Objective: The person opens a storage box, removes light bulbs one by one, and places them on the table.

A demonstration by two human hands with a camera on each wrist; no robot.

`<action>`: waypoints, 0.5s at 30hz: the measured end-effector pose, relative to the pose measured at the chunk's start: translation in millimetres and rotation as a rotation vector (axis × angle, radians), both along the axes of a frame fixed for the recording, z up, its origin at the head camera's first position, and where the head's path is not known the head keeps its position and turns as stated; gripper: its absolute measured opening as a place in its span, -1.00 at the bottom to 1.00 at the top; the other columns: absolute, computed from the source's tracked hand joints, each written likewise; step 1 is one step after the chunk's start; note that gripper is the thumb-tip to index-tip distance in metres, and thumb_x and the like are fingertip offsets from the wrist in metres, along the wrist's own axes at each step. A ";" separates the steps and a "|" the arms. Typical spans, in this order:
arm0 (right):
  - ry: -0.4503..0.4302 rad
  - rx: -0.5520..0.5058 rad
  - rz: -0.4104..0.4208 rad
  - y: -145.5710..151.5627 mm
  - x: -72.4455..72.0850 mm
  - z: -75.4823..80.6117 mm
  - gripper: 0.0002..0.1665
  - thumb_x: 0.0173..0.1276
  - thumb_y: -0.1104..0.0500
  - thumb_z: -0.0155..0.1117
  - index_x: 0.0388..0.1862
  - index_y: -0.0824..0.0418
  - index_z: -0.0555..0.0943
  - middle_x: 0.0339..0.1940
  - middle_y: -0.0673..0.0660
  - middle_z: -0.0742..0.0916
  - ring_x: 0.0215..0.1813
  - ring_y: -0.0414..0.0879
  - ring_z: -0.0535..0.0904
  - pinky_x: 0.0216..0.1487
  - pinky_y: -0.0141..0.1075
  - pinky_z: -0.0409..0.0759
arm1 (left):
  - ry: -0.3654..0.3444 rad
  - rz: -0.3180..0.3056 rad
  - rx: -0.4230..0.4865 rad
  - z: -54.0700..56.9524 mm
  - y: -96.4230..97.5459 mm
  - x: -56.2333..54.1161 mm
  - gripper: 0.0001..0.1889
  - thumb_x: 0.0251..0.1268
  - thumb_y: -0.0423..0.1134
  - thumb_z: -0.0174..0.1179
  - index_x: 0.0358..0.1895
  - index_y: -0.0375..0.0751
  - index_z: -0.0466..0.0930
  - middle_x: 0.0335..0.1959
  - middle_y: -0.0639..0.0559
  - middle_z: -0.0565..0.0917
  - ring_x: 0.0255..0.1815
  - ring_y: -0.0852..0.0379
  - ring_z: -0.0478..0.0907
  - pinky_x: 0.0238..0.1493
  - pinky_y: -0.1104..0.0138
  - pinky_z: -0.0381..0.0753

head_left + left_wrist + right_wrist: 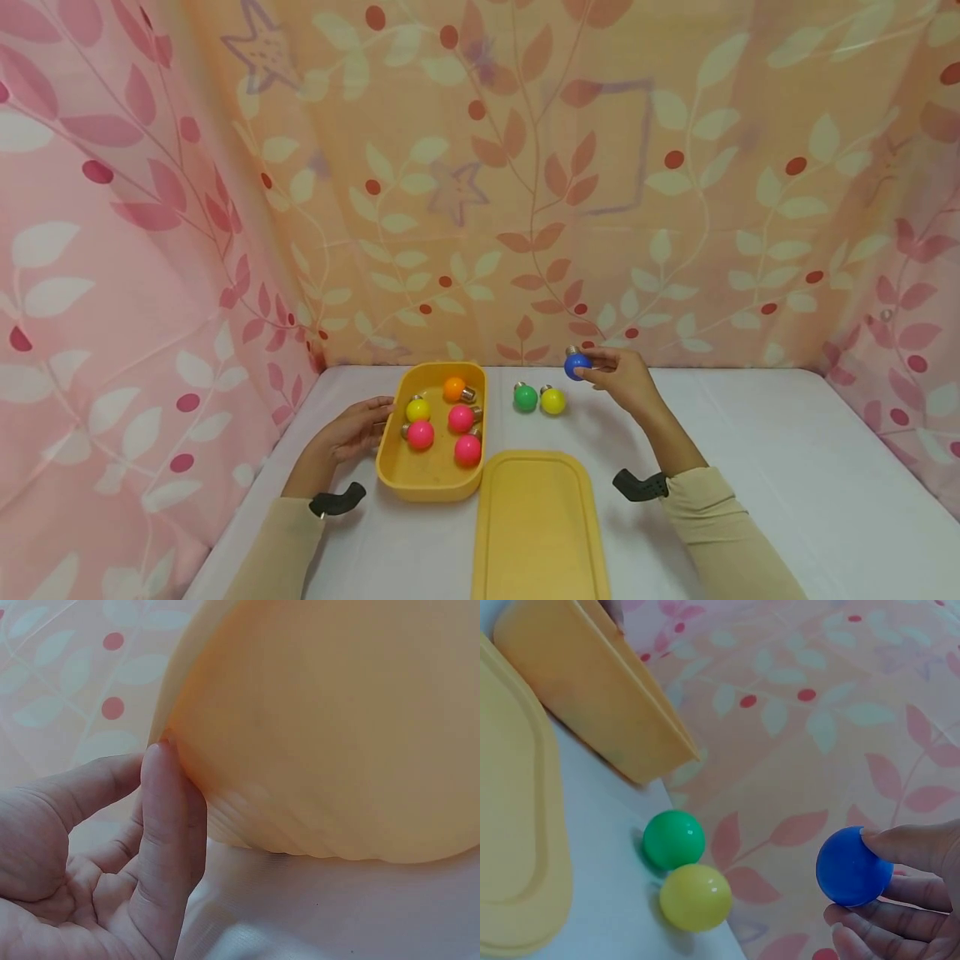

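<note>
In the foreground, a flat yellow lid with rounded corners and a bordered panel is laid on the white cloth-covered desk. At either side, beige sleeves are seen, and a curved black device is carried at each wrist. Beyond the lid and to its left, a deep, smooth-walled yellow box is placed; one orange, one yellow and three pink round bulbs with metal screw bases are contained in it. Its left wall is touched near the rim by the fingertips of the left hand, fingers loosely extended, and is partly covered by them. Right of the box, a glossy green bulb and a yellow bulb are set side by side. Farther right, a smooth blue bulb is pinched between thumb and fingers of the right hand and held above the desk, metal base up. The space behind is closed off by leaf-printed fabric with purple star drawings.
</note>
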State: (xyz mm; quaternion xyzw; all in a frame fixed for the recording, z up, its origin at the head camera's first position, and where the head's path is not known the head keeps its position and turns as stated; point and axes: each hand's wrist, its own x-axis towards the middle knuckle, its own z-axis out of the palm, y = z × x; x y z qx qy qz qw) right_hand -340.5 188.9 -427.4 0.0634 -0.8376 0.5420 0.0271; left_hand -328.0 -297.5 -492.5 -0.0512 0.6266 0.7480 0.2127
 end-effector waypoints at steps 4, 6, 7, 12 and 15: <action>0.002 0.017 0.002 4.7 -5.1 -8.8 -0.35 0.37 0.06 0.44 0.37 0.28 0.54 0.33 0.33 0.59 0.13 0.19 0.65 -0.08 -0.30 0.75 | -0.002 -0.003 -0.006 0.5 0.0 -0.3 -0.53 0.55 -0.22 0.14 0.40 -0.26 0.33 0.07 -0.06 0.67 -0.05 0.04 0.72 -0.06 0.33 0.72; -0.002 0.023 -0.003 6.7 -7.6 -13.7 -0.36 0.37 0.07 0.44 0.36 0.28 0.55 0.33 0.33 0.59 0.13 0.19 0.65 -0.10 -0.31 0.75 | -0.001 -0.006 -0.006 0.8 0.0 -0.2 -0.54 0.56 -0.22 0.13 0.40 -0.27 0.33 0.07 -0.07 0.67 -0.06 0.04 0.72 -0.06 0.32 0.72; -0.006 0.025 -0.007 7.7 -9.0 -16.1 -0.36 0.37 0.07 0.44 0.35 0.29 0.55 0.31 0.32 0.61 0.12 0.18 0.65 -0.10 -0.31 0.75 | 0.002 -0.012 -0.006 0.9 -0.2 -0.3 -0.54 0.57 -0.22 0.11 0.40 -0.28 0.32 0.07 -0.07 0.67 -0.06 0.04 0.72 -0.05 0.31 0.72; -0.032 0.032 0.005 11.0 -14.2 -25.7 -0.37 0.37 0.06 0.44 0.32 0.33 0.57 0.17 0.33 0.69 0.10 0.18 0.65 -0.03 -0.21 0.75 | 0.002 -0.007 -0.004 1.3 0.1 -0.1 -0.55 0.56 -0.22 0.13 0.38 -0.26 0.33 0.06 -0.06 0.67 -0.08 0.05 0.73 -0.07 0.33 0.72; -0.047 0.039 0.017 12.1 -15.8 -30.9 -0.39 0.38 0.08 0.43 0.32 0.34 0.57 0.19 0.32 0.69 0.13 0.18 0.63 0.03 -0.14 0.74 | 0.001 -0.005 -0.001 0.8 0.4 0.0 -0.55 0.55 -0.21 0.14 0.38 -0.26 0.34 0.06 -0.06 0.67 -0.06 0.04 0.73 -0.07 0.34 0.72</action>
